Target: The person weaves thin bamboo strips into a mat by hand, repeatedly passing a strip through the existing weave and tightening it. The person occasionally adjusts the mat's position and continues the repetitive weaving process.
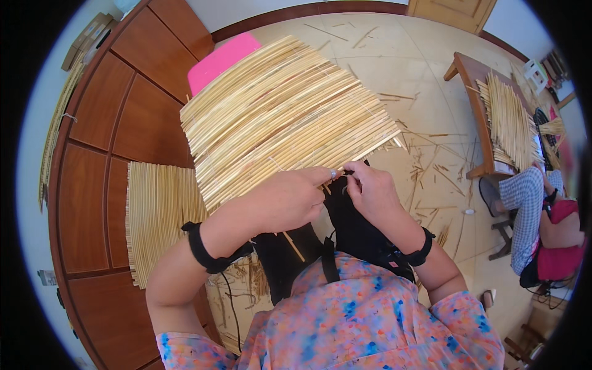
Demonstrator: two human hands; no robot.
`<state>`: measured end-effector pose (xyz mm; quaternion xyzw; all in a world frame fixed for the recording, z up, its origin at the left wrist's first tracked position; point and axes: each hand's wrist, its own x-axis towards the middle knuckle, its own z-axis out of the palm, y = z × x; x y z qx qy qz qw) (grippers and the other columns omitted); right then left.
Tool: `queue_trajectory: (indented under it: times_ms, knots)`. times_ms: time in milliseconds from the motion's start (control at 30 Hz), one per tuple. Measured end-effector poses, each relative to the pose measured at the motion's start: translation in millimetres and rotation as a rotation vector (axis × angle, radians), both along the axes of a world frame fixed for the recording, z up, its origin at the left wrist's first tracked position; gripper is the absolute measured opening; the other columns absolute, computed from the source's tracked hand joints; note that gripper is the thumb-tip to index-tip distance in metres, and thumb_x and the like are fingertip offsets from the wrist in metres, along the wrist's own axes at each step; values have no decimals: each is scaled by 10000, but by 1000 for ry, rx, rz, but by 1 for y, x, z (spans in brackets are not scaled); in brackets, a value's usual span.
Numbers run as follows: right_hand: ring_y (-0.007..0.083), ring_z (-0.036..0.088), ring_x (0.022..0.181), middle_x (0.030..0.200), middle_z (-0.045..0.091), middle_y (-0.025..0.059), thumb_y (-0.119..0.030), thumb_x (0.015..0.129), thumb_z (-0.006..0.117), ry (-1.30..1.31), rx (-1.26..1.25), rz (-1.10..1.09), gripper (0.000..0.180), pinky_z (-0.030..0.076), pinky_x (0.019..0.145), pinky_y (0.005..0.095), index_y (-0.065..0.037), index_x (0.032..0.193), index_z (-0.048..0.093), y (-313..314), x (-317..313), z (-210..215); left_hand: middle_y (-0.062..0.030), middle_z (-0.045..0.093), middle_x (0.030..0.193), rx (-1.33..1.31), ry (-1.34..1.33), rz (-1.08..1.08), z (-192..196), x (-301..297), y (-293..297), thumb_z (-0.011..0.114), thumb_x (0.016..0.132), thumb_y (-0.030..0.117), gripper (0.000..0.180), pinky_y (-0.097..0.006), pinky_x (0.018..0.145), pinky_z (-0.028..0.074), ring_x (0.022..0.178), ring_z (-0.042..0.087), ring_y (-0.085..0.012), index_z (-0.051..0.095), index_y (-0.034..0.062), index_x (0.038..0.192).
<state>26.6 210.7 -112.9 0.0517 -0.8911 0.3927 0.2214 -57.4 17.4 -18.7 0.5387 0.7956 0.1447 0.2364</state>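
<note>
Reed mat rests on the person's lap, its near edge at both hands. Left hand and right hand pinch closed on that edge. A second mat leans against the wooden cabinet.

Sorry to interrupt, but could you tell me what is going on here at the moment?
A person is working on a mat of thin straw-coloured reeds held over the lap. The left hand and the right hand meet at the mat's near edge, fingers pinching there. A second reed mat leans against a wooden cabinet on the left. Reed scraps litter the tiled floor, and another person sits to the right.
</note>
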Motion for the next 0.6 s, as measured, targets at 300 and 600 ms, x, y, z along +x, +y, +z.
queue_trajectory:
  times_ms: [300, 600]
  knots:
    - [322, 653, 571, 658, 659, 151, -123, 839, 740, -447, -150, 113, 168, 523, 572, 379, -22, 973, 741, 15, 1, 22, -244, 602, 1245, 214, 91, -74, -16, -5, 0, 617, 835, 67, 180, -418, 1012, 497, 1203, 573, -395, 671, -104, 816]
    - [268, 661, 718, 715, 683, 42, -220, 870, 741, -273, -196, 32, 95, 402, 1069, 514, -140, 821, 754, 4, 7, -16, -237, 579, 1361, 180, 28, -73, -15, -11, 4, 665, 816, 33, 156, -449, 1039, 485, 1262, 559, -408, 606, -65, 709]
